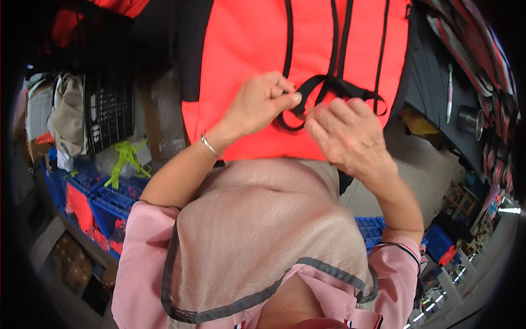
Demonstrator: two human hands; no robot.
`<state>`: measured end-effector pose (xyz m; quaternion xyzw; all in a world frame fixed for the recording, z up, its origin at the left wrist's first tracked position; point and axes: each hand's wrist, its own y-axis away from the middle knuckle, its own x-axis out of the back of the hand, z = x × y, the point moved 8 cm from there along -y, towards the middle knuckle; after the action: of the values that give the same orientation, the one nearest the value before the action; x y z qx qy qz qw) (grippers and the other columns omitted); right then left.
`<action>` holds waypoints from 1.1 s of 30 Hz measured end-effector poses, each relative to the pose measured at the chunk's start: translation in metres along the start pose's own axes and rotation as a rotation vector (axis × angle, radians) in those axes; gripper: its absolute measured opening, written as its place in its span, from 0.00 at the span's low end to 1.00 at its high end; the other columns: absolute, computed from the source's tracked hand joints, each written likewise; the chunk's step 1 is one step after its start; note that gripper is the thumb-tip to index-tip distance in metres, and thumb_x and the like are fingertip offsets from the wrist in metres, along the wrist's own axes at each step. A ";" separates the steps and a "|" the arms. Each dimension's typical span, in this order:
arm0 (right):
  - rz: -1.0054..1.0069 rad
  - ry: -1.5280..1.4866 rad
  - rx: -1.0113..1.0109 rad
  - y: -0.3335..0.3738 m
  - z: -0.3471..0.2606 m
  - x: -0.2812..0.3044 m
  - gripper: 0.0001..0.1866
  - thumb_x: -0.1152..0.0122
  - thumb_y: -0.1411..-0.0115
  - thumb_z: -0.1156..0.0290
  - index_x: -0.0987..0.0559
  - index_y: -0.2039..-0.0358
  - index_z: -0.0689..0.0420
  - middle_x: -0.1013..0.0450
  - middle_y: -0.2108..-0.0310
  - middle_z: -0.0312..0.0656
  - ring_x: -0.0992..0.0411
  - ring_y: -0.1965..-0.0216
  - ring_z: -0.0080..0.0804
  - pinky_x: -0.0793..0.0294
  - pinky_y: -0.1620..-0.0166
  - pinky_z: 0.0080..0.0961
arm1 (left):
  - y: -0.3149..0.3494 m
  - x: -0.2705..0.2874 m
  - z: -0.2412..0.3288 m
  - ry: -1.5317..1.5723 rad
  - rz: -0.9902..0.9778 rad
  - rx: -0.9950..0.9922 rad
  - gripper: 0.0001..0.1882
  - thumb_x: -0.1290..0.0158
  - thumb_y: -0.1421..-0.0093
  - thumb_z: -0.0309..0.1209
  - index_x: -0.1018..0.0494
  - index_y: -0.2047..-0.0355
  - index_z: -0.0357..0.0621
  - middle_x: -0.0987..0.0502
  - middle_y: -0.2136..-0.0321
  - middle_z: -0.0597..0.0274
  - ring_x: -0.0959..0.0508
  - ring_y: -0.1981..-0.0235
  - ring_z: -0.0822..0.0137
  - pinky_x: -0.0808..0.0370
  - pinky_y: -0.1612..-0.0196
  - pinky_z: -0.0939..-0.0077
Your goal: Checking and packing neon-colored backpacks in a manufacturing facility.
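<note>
Strap: black woven webbing strap (307,88) sewn onto the bright orange fabric bag (246,49), looping at 12 o'clock from my chest, just above my two hands.
Left hand: my left hand (257,104) is curled, thumb and forefinger pressed together on the strap's loop, at 11 o'clock from the beige apron (263,219).
Right hand: my right hand (345,134) is half closed, fingertips (320,112) touching the strap right beside the left thumb; I cannot tell whether they pinch it or only press.
Slip risk: the webbing looks smooth, so I judge the loop can slide out of my left pinch if the right hand tugs sideways.
Twist risk: the strap crosses over itself near 1 o'clock; pulling now may lock in a twist.
Weight risk: the bag hangs against my front, and its sag can drag the strap away.
Surroundings: blue plastic crates (104,197) lie at 8 o'clock, well apart.
</note>
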<state>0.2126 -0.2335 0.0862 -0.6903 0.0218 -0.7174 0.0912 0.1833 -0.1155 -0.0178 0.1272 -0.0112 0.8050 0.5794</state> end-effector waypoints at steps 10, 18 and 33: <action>0.353 -0.565 -0.804 0.070 0.119 0.040 0.22 0.26 0.51 0.69 0.23 0.56 0.60 0.24 0.69 0.41 0.26 0.70 0.30 0.26 0.65 0.22 | 0.036 0.079 0.036 -0.292 -0.257 -0.071 0.16 0.37 0.46 0.31 0.26 0.84 0.32 0.19 0.67 0.53 0.17 0.59 0.60 0.23 0.61 0.70; 0.529 -0.684 -1.224 0.127 0.211 -0.038 0.19 0.30 0.46 0.71 0.22 0.54 0.60 0.28 0.67 0.32 0.33 0.64 0.18 0.32 0.60 0.18 | -0.041 0.118 0.097 -0.498 -0.211 0.010 0.20 0.44 0.37 0.36 0.23 0.82 0.34 0.22 0.82 0.57 0.24 0.80 0.73 0.29 0.74 0.73; 0.718 -0.546 -1.364 0.195 0.309 -0.047 0.22 0.38 0.41 0.65 0.26 0.49 0.62 0.25 0.51 0.51 0.25 0.51 0.45 0.27 0.48 0.37 | -0.166 -0.013 0.064 -1.261 0.100 -0.417 0.43 0.50 0.38 0.55 0.53 0.29 0.55 0.60 0.28 0.47 0.58 0.28 0.46 0.64 0.35 0.28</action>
<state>0.5408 -0.3886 0.0236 -0.6954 0.6504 -0.2800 -0.1227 0.3545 -0.0832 0.0195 0.4583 -0.5091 0.5833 0.4365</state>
